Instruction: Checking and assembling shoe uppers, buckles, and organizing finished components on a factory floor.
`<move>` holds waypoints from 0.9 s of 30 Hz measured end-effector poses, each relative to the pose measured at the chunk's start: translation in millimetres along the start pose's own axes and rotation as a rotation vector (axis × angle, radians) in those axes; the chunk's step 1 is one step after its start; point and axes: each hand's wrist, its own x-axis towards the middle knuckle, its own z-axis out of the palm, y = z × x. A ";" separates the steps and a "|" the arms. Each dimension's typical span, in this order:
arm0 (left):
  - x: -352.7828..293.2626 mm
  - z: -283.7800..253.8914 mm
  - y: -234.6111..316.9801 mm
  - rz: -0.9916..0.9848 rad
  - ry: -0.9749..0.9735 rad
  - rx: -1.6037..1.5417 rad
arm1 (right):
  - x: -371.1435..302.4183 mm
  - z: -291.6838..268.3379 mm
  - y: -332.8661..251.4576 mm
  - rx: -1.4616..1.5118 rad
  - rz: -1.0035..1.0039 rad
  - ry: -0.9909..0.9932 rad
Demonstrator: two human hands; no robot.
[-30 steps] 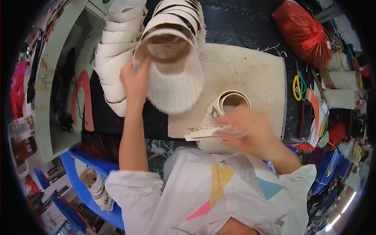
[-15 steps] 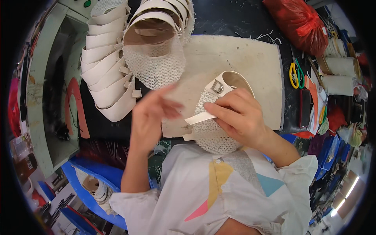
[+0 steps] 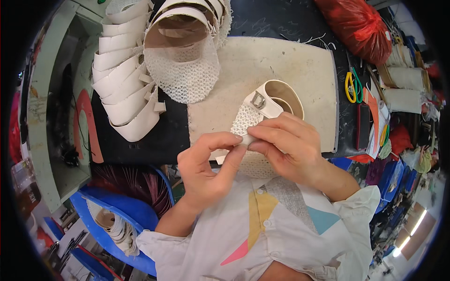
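A cream shoe upper point(image 3: 245, 119) with a woven white toe lies at the near edge of the pale board point(image 3: 225, 84). Its heel part curls into a loop, and a metal buckle point(image 3: 258, 99) sits on the side. Over the woven part, my right hand point(image 3: 293, 147) pinches a narrow cream strap point(image 3: 246, 139) between thumb and fingers. My left hand point(image 3: 204, 168) pinches the same strap at its left end, its fingertips nearly meeting the right hand's. Most of the strap is hidden by my fingers. Another cream tab point(image 3: 220, 159) pokes out beside my left thumb.
Stacked cream uppers point(image 3: 126, 89) and woven ones point(image 3: 183, 70) stand at the far left. A red plastic bag point(image 3: 358, 30) and yellow-and-green scissors point(image 3: 354, 86) lie right. A blue bin point(image 3: 101, 210) holding more uppers is at lower left, below a metal housing point(image 3: 35, 126).
My left hand has come right and closed on the strap's end. The strap, which stuck out to the left, is now mostly covered by fingers. The view has shifted slightly.
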 end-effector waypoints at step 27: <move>100.1 55.3 -55.0 -0.240 -0.538 0.272 | -7.0 -16.8 29.4 0.882 0.429 0.260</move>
